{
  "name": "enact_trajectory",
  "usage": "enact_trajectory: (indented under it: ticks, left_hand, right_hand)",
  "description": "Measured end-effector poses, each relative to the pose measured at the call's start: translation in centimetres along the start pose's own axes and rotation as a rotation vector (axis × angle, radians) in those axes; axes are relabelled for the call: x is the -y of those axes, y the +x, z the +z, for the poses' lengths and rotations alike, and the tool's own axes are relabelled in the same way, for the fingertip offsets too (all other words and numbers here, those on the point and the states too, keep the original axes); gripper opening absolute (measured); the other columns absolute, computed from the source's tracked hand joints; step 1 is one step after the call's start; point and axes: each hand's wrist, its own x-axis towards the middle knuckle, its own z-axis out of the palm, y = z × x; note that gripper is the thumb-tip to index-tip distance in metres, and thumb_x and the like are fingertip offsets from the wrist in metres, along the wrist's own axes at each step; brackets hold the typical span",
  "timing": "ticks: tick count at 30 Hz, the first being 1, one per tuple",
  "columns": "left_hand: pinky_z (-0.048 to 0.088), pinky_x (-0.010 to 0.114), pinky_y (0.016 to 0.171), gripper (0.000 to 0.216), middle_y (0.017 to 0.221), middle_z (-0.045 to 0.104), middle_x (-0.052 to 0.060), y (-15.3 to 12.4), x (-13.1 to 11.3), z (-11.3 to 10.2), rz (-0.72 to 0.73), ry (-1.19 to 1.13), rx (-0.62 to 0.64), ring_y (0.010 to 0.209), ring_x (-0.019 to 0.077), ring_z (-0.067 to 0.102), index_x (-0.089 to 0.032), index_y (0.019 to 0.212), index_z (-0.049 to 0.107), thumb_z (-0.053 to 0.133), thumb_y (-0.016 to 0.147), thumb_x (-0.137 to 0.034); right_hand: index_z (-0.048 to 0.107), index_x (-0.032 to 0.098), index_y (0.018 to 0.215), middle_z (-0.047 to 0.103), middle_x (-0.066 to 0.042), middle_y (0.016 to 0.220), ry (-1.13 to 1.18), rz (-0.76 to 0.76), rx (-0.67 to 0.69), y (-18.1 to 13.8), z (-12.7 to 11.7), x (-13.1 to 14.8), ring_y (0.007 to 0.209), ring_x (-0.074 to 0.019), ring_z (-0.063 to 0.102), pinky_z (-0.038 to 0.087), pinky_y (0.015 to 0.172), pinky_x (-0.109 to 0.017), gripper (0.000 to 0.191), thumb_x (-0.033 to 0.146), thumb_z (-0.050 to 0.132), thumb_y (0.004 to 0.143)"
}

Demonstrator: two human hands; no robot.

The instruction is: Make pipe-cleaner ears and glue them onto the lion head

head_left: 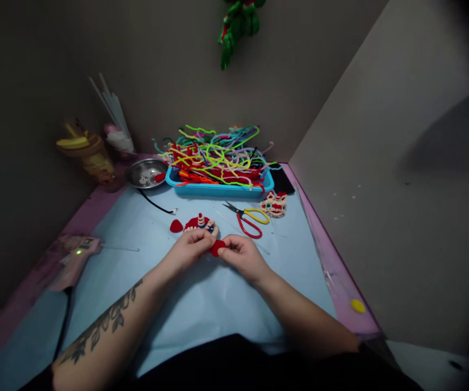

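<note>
My left hand (189,251) and my right hand (243,256) meet over the light blue mat (202,304), both pinching a small red felt piece (217,247) between their fingertips. Just beyond my left fingers lies a red and white pipe-cleaner figure (200,223). A second red felt piece (176,226) rests to its left. Scissors with one red and one yellow handle (249,219) lie beyond my right hand.
A blue tray (218,189) heaped with coloured pipe cleaners sits at the back. Beside it are a metal bowl (146,172), a yellow cup (88,155) and white sticks. A pink glue gun (74,259) lies left. Another pipe-cleaner figure (274,204) sits right. Walls close in.
</note>
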Motion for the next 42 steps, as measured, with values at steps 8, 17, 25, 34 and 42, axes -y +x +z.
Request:
enact_trajectory:
  ticks: [8, 17, 25, 34, 42]
  left_hand:
    - [0.032, 0.024, 0.052, 0.029, 0.056, 0.049, -0.001, -0.1, -1.2, 0.6, 0.056, 0.161, -0.053, 0.053, 0.0105, 0.041, -0.016, 0.061, 0.055, 0.06, 0.075, -0.041]
    - [0.025, 0.022, 0.047, 0.027, 0.05, 0.043, -0.004, -0.2, -0.2, 0.2, 0.003, 0.039, -0.064, 0.046, 0.0079, 0.032, -0.016, 0.062, 0.055, 0.058, 0.076, -0.039]
    - [0.035, 0.024, 0.054, 0.03, 0.062, 0.053, 0.0, -0.1, -1.1, 0.3, 0.072, 0.17, -0.074, 0.057, 0.0111, 0.044, -0.014, 0.064, 0.058, 0.062, 0.074, -0.042]
    - [0.034, 0.024, 0.056, 0.028, 0.059, 0.052, -0.001, 0.0, 0.0, 0.5, 0.071, 0.145, -0.147, 0.057, 0.011, 0.043, -0.015, 0.063, 0.058, 0.061, 0.074, -0.04]
    - [0.027, 0.023, 0.051, 0.022, 0.055, 0.044, -0.004, 0.0, 0.1, 0.6, -0.001, 0.157, -0.006, 0.052, 0.009, 0.036, -0.016, 0.063, 0.055, 0.059, 0.071, -0.036]
  right_hand:
    - [0.048, 0.019, 0.066, 0.053, 0.006, 0.05, 0.288, 0.082, -0.163, 0.7, 0.3, -0.2, 0.037, -0.0037, 0.032, 0.016, 0.037, -0.018, 0.033, 0.039, 0.074, 0.063]
    - [0.055, 0.017, 0.073, 0.06, 0.002, 0.06, 0.264, 0.114, -0.083, 0.4, 0.0, 0.0, 0.036, -0.0032, 0.035, 0.015, 0.035, -0.018, 0.032, 0.045, 0.069, 0.068]
    - [0.05, 0.018, 0.062, 0.051, 0.005, 0.049, 0.136, 0.05, -0.15, 0.6, -0.4, -0.1, 0.039, -0.004, 0.032, 0.019, 0.039, -0.019, 0.025, 0.036, 0.067, 0.067]
    - [0.05, 0.019, 0.061, 0.05, 0.006, 0.049, 0.167, 0.043, -0.136, 0.5, 0.2, -0.7, 0.039, -0.0046, 0.031, 0.02, 0.04, -0.02, 0.024, 0.036, 0.065, 0.07]
    - [0.059, 0.017, 0.072, 0.042, 0.008, 0.041, 0.137, 0.048, -0.145, 0.7, -0.7, 0.2, 0.037, -0.0052, 0.029, 0.016, 0.038, -0.02, 0.03, 0.046, 0.067, 0.069]
